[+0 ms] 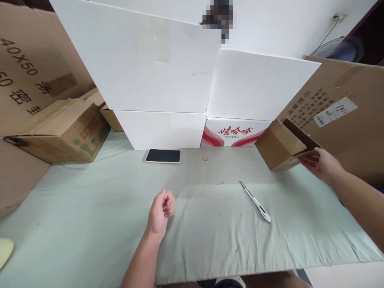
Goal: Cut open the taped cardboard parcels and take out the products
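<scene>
- Right hand (325, 165) at far right: thumb and fingers clamped on a flap edge of the small plain brown cardboard box (279, 144).
- Small box sits at the far right of the worktop, dark opening showing on its right side, next to the white-and-red printed carton (235, 134) with Chinese lettering.
- Left hand (162, 212), near and left of centre: fingers curled together in a fist, over the worktop; cannot tell if anything is inside.
- Worktop (90, 224) covered in pale green, wrinkled cloth.
- Slim light-grey box cutter (255, 202) lies slantwise between the hands, tip toward far left, rounded end toward near right; apart from both.
- White-edged smartphone with black screen (163, 156) lies flat, farther off than the left hand, just on the near side of the large white boards (156, 60).
- Tiny tan scrap (205, 159) right of the phone, near the printed carton.
- Short dark thread (221, 183) left of the cutter's tip.
- Brown carton with green print (60, 132) at far left, before a big brown cardboard panel with black lettering (39, 60).
- Another big brown cardboard panel with a white label (357, 132) stands on the right, behind the small box.
- Pale yellow rounded object (4, 250) at near left edge, cut off; cannot tell what.
</scene>
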A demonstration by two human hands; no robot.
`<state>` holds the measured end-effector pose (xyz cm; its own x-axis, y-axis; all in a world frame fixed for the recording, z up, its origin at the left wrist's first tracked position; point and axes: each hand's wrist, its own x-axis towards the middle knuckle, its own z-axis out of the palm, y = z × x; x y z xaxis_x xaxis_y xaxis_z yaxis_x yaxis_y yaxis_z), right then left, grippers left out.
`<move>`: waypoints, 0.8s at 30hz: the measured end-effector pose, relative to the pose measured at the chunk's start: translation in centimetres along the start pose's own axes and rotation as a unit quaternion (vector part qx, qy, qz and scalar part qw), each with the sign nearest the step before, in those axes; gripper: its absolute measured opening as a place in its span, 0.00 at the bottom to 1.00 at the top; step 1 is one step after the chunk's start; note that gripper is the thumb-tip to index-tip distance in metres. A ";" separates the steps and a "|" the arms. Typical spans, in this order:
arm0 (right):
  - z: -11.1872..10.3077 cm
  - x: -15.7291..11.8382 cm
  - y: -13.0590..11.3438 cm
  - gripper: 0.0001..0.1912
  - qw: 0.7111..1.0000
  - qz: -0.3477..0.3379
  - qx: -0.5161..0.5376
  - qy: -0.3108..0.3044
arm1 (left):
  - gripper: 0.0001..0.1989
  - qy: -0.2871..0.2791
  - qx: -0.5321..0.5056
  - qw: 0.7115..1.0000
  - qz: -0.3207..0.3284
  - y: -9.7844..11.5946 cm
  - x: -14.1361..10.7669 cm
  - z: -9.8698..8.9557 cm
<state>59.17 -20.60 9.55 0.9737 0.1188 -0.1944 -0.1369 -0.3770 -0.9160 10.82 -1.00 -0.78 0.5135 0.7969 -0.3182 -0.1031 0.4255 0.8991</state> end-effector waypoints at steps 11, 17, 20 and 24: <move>6.8 -1.0 -0.9 0.14 0.982 0.013 -0.085 -0.165 | 0.27 -0.010 -0.025 1.000 -0.002 0.5 0.7 0.4; 12.3 -10.5 -0.6 0.11 0.942 -0.070 -0.166 -0.284 | 0.28 -0.014 -0.095 0.995 0.028 0.8 -1.0 -1.3; 17.8 -17.5 -1.1 0.11 0.868 -0.196 -0.257 -0.376 | 0.29 0.000 -0.129 0.990 0.050 1.0 -1.9 -2.7; 27.6 -28.3 -1.5 0.14 0.727 -0.397 -0.302 -0.472 | 0.28 0.029 -0.166 0.983 0.067 1.8 -3.2 -4.5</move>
<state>26.80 1.95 6.79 0.1042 0.9892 -0.1034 0.7829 -0.1457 -0.6049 5.16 -0.90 0.51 0.4278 0.8743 -0.2291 -0.4437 0.4240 0.7895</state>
